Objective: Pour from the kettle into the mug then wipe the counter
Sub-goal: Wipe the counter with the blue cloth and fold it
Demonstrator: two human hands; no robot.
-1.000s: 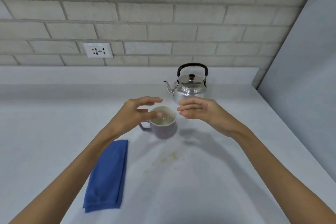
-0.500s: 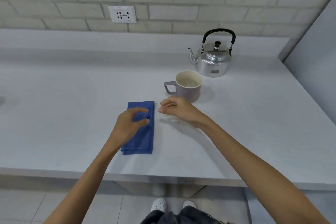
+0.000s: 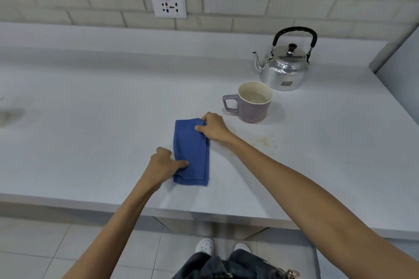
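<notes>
Lying folded on the counter [image 3: 90, 120], the blue cloth [image 3: 191, 154] is pinched at both ends — far corner by the right hand [image 3: 214, 128], near-left edge by the left hand [image 3: 164, 164].

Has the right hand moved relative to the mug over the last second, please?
Yes. The right hand left its spot above the mug and came down towards the person, onto the far end of the blue cloth.

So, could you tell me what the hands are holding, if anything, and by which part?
Both are on the folded blue cloth: the right hand grips its far right corner, the left hand its near left edge.
</notes>
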